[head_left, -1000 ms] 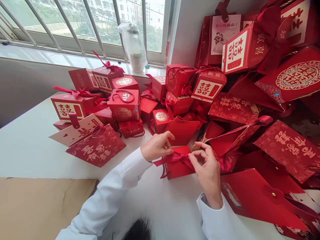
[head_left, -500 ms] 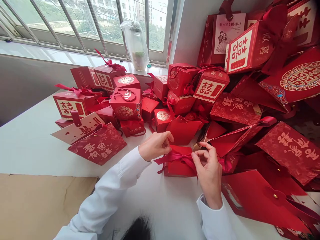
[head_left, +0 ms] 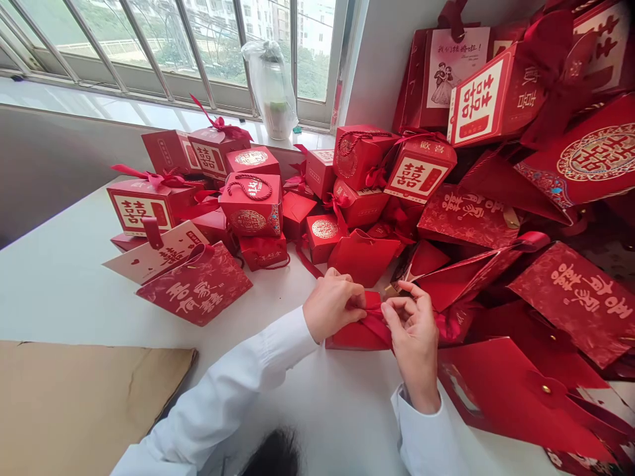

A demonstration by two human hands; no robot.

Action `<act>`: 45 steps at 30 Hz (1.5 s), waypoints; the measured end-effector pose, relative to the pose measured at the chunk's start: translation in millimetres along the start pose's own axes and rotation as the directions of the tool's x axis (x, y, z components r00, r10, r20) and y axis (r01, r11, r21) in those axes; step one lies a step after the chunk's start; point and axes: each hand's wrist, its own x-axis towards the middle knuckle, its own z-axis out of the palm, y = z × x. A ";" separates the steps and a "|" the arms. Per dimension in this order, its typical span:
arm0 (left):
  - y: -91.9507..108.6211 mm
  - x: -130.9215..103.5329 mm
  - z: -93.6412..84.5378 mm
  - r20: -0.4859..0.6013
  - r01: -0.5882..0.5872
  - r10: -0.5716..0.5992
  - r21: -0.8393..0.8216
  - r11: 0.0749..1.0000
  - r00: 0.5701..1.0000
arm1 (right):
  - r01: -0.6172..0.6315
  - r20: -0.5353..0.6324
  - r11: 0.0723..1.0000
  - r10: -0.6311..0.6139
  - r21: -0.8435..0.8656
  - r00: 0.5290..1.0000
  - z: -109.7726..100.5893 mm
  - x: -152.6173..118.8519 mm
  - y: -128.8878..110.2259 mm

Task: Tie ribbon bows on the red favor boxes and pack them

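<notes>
A small red gift box [head_left: 354,338] rests on the white table between my hands. Across its top runs a dark-pink ribbon [head_left: 376,324], gathered near the middle. My left hand [head_left: 333,303] lies over the box's left part, its fingers pinched on the ribbon and hiding that side. At the right of the knot, my right hand [head_left: 413,334] pinches the ribbon between thumb and forefinger, its other fingers curled. Just behind the box stands a plain red open bag [head_left: 364,256].
Several red boxes with ribbons and cords, such as one box [head_left: 251,205], are piled behind. More bags and boxes [head_left: 570,301] crowd the right. A red-and-white bag [head_left: 196,284] stands left, a cardboard sheet [head_left: 89,396] front left. A bagged cup [head_left: 274,99] is on the sill.
My left hand has moved right and slightly down, onto the ribbon near the knot, covering the ribbon's left end. My right hand has hardly moved.
</notes>
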 end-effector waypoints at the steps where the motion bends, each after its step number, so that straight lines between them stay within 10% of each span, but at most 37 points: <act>1: -0.5 0.1 -0.4 0.011 0.005 -0.005 0.007 1.000 1.000 | -0.004 -0.014 1.000 0.004 0.019 1.000 1.0 -0.3 1.4; 20: 0.7 0.1 -2.7 0.046 0.026 -0.027 0.006 1.000 0.999 | 0.015 0.137 0.992 0.002 -0.123 0.991 -1.9 3.9 -2.0; 33: 0.0 0.7 -2.9 0.069 0.027 -0.025 -0.033 0.999 0.997 | -0.009 0.010 1.000 0.009 -0.011 1.000 3.8 7.9 6.6; 45: -16.3 4.3 -26.9 0.035 0.014 -0.008 -0.175 0.984 0.999 | -0.013 0.181 0.984 -0.019 0.175 0.983 -22.4 5.6 18.6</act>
